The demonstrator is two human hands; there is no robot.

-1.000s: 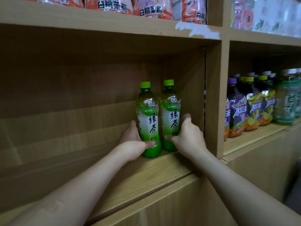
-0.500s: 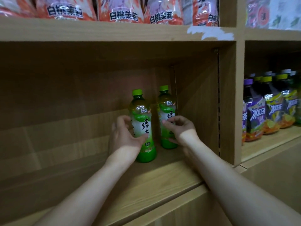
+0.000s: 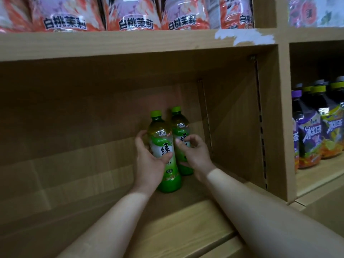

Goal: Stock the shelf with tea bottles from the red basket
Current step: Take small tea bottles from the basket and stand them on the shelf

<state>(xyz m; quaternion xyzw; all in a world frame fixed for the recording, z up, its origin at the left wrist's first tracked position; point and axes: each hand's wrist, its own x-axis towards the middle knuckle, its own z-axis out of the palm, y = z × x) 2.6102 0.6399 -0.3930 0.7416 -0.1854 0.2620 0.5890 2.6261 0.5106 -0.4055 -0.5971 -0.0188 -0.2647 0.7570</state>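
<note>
Upper shelf: row of orange-and-pink packaged drinks [image 3: 130, 13]. Wooden shelf compartment [image 3: 186, 216], left part bare. Left hand [image 3: 149, 161] wrapped around front green-capped green tea bottle with white label [image 3: 164, 151], thumb across label, bottle upright on shelf board. Just behind and right, touching: second green-capped green tea bottle [image 3: 179, 127], upright near back corner. Right hand [image 3: 195, 153] curled on it, fingers pinching label. Wooden divider panel [image 3: 283, 127] right of both. Next compartment: dark iced tea bottles with purple and yellow labels [image 3: 316, 131].
</note>
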